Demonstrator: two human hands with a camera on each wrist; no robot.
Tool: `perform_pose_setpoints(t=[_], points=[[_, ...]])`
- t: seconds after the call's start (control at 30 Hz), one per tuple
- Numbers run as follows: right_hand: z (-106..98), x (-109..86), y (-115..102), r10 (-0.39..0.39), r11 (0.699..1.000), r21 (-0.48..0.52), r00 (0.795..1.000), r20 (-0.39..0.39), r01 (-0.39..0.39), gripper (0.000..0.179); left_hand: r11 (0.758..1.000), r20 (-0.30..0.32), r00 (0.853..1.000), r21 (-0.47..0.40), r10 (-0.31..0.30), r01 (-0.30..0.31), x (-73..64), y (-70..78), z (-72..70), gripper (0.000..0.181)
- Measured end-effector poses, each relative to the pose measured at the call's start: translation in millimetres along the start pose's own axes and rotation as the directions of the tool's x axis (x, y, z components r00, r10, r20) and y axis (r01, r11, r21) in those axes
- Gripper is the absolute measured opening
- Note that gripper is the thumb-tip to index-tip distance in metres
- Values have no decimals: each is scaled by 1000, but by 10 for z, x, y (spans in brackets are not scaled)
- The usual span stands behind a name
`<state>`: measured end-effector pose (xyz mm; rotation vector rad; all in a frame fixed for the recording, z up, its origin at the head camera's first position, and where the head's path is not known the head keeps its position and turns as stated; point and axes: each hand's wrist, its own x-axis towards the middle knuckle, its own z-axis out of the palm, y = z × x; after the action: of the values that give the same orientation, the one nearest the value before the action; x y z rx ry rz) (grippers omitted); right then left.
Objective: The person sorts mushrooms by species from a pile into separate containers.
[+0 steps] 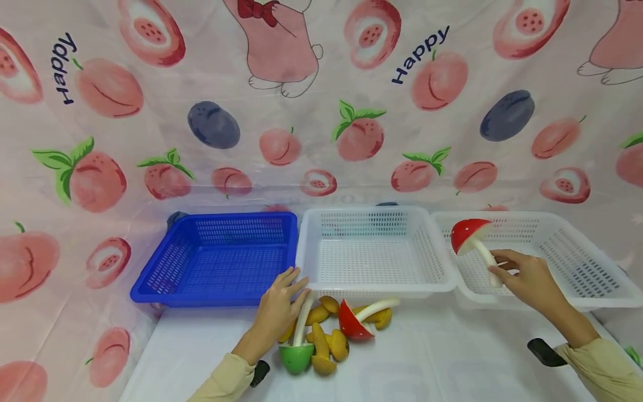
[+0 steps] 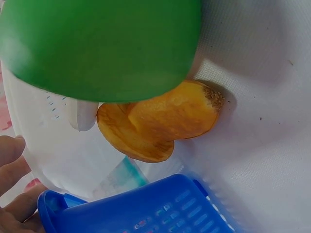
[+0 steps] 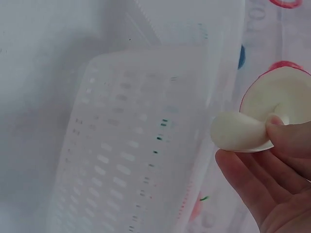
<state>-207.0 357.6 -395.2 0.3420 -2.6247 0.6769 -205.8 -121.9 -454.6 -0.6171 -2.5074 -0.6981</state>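
Over the right white basket, my right hand pinches the white stem of a toy mushroom with a white-spotted red cap, thumb on one side and fingers on the other. In the right wrist view the mushroom's pale underside faces the camera. My left hand reaches over the table with fingers spread and relaxed, beside the stem of a green-capped toy mushroom. Its fingertips lie near the corner where the blue and middle baskets meet. Around it are several yellow-brown mushrooms and another red-capped mushroom.
Three baskets stand in a row at the back: a blue basket on the left, a white basket in the middle and another white basket on the right. A fruit-print cloth hangs behind them. White cloth covers the table.
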Motion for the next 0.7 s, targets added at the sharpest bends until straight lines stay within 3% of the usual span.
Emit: perform_pose_setpoints(t=[0.27,0.7], points=[[124,47,167,26,1000,8,999,20,-26,34,1000,5,1000,-1,-6,6,11,6,-10,25],[282,89,268,109,994,-14,988,112,-108,33,1000,17,1000,-7,-21,21,18,11,-20,26]])
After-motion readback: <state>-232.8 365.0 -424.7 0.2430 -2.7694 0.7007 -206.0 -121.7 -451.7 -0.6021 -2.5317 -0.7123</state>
